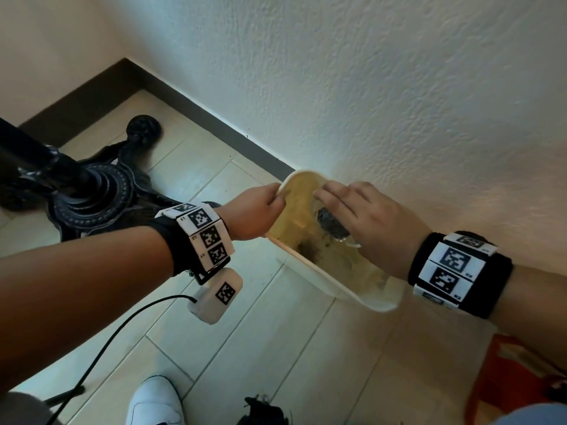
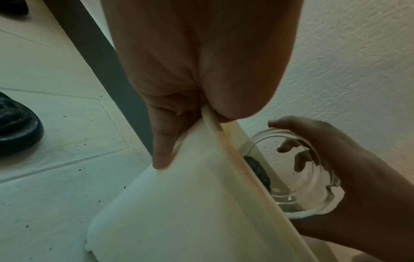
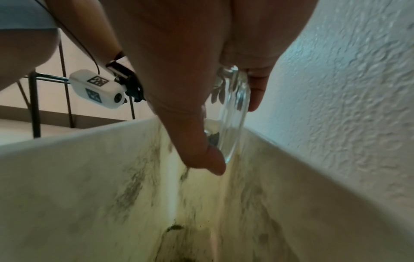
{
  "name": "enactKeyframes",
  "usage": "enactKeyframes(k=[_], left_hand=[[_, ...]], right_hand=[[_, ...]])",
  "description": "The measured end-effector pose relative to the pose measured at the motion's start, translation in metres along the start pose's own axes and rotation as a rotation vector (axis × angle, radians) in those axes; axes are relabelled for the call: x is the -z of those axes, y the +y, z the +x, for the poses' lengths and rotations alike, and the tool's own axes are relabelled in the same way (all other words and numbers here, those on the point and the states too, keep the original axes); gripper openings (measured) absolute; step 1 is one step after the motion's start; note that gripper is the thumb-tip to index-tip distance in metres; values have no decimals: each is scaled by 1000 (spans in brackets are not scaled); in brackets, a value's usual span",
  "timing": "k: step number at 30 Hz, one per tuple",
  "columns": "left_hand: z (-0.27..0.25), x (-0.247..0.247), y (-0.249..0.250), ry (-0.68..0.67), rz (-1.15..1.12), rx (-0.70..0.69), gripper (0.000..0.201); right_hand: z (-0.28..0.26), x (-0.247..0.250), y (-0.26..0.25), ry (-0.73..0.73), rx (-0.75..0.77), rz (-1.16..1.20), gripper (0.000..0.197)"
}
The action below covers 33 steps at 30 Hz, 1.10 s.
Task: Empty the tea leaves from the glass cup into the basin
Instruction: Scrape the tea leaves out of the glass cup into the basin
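Note:
A cream plastic basin [image 1: 310, 265] is tilted above the tiled floor beside the wall. My left hand [image 1: 260, 210] pinches its far rim, thumb inside and fingers outside [image 2: 163, 147]. My right hand [image 1: 365, 222] grips a clear glass cup [image 2: 309, 177] from above, tipped mouth-down inside the basin. A dark clump of wet tea leaves [image 1: 333, 223] sits at the cup's mouth [image 2: 257, 170]. Loose leaf specks and brown smears lie on the basin's inner wall [image 3: 134, 186] and bottom [image 1: 310, 251]. The cup's side [image 3: 233, 124] shows between my right thumb and fingers.
A textured white wall [image 1: 399, 87] runs close behind the basin, with a dark skirting [image 1: 214, 118]. A black ornate table base [image 1: 92, 191] stands at the left. A cable [image 1: 101, 342], a white shoe [image 1: 155, 403] and an orange bag [image 1: 515, 381] are near my feet.

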<state>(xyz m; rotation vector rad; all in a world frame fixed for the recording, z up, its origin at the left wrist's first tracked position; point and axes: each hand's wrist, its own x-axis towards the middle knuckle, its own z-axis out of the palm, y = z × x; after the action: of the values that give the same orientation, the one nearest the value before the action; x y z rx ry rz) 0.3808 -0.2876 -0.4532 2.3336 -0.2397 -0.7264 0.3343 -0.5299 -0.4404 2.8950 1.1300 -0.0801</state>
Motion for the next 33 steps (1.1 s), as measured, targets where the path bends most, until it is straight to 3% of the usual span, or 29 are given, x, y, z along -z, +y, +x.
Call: enactKeyframes(k=[10,22,25,33], left_hand=[[0,2,1,-6,-39,38,39],[-1,3,3,-15,-83,63,38],[0,3,3,-14,-66,64,39],[1,4,3,-16,-75,73,40]], right_hand=[[-5,-7,-1,54,73,-71,72],[-9,-13,-7,35,145,-125,78],[-7,-13,-5,67,53,-93,80],[-10,-18,-5,51,60,-80,85]])
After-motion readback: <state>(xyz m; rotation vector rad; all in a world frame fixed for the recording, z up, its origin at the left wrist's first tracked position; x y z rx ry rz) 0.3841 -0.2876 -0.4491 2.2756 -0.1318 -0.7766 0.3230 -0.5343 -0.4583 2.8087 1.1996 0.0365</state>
